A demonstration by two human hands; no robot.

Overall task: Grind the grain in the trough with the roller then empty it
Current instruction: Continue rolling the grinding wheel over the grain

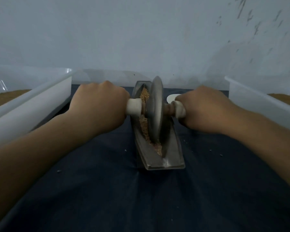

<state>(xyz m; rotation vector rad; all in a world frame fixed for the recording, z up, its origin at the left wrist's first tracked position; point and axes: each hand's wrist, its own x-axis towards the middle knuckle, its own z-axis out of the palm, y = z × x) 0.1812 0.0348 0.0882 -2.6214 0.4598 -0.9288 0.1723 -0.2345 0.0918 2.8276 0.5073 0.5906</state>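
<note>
From the head view, the metal trough [173,148] sits in the middle of a dark blue cloth [107,190], its long axis running away from the person towards a pale wall [141,30]. The roller [155,108], a grey metal disc, stands upright on its edge in the groove, roughly halfway along and a bit towards the far end. Pale tan grain [145,126] lies in the channel just left of the disc, from the far end down to near the close end. The left hand [99,106] is wrapped tight round the left handle [133,107], whose white end sticks out of the fist beside the disc. The right hand [203,109] is curled the same way round the right handle [179,108]. A small white object [172,97] shows behind the right knuckles; I cannot tell what it is. A white plastic bin [32,104] stands to the left with brown material [5,99] in it, and another bin [251,101] stands to the right, well apart from the trough. A few specks lie scattered on the cloth.
</note>
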